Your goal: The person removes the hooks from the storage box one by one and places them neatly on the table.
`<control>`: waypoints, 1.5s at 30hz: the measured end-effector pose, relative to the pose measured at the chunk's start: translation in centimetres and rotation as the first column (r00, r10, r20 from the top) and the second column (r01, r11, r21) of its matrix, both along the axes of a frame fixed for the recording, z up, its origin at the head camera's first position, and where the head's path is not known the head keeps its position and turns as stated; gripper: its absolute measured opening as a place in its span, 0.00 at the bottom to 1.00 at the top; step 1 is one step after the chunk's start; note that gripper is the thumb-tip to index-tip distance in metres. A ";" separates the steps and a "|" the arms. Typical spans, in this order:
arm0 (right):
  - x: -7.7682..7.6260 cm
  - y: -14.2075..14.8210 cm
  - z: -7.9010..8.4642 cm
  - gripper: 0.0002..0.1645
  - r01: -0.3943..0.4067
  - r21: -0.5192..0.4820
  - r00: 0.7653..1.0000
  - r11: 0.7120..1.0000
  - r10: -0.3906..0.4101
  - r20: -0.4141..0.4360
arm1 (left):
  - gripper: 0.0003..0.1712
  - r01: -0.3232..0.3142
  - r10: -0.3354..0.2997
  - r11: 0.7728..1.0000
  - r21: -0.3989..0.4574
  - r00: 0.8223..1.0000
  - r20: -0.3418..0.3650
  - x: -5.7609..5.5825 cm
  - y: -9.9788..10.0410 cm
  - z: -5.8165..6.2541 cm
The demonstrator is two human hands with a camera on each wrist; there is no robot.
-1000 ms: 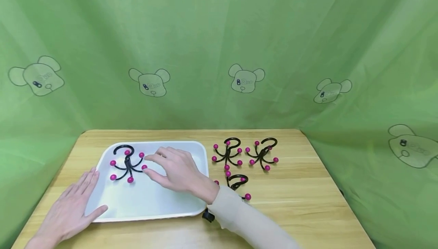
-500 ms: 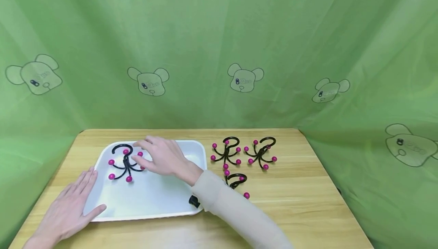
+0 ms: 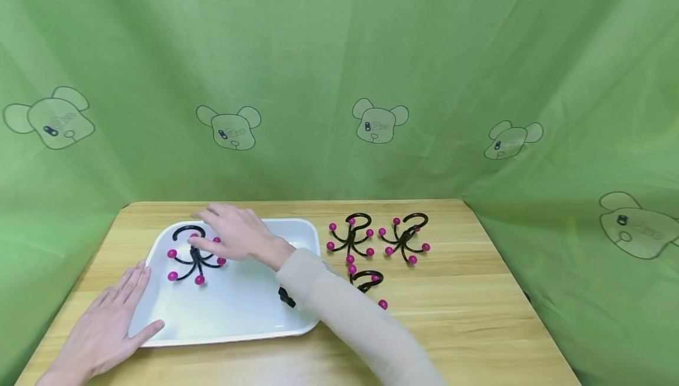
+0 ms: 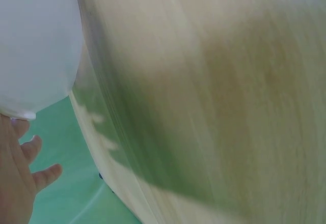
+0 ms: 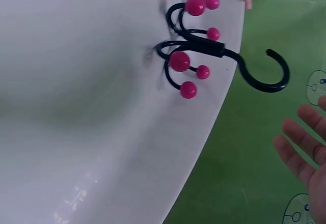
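Note:
A black rotating hook hanger (image 3: 196, 256) with curved arms and pink ball tips stands in the white tray (image 3: 228, 321), toward the tray's far left. In the head view my right hand (image 3: 232, 234) is above the tray, its fingers level with the hanger's upper part and its thumb overlapping the stem. The right wrist view shows the hook of this hanger (image 5: 206, 47) pointing at the extended fingers, with a gap between them. My left hand (image 3: 108, 322) lies along the tray's left rim, fingers straight and thumb over the near left corner.
Right of the tray, two similar hangers stand on the table: one at the back (image 3: 352, 237) and another beside it (image 3: 406, 238). A third hanger (image 3: 368, 277), nearer, is partly covered by the right sleeve (image 3: 339, 303). A green curtain (image 3: 302, 79) surrounds the wooden table (image 3: 467, 315).
My right hand has moved left and a little away from me, from beside the hanger to over its upper part. My left hand and the hangers stay put.

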State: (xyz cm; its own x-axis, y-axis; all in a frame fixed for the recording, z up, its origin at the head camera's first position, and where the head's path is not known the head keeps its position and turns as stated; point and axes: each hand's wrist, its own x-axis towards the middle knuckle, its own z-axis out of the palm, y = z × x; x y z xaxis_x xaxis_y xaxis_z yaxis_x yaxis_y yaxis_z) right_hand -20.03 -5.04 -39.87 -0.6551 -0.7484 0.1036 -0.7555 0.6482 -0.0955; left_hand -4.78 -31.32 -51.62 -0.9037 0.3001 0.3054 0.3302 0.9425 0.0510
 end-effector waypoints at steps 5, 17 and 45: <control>-0.6 -0.8 -0.9 0.41 0.013 0.073 1.000 0.997 -0.014 0.014 | 0.63 0.000 0.000 1.000 0.006 1.000 -0.003 0.1 0.1 -0.1; -1.2 -2.7 -2.4 0.41 0.058 0.131 0.997 0.990 -0.063 0.032 | 0.63 -0.016 0.016 1.000 0.001 1.000 0.005 0.4 0.1 -0.4; -1.1 -3.5 -2.1 0.36 0.004 0.187 0.999 0.982 0.005 -0.049 | 0.63 0.006 -0.006 1.000 0.013 1.000 -0.024 0.1 -0.1 -0.3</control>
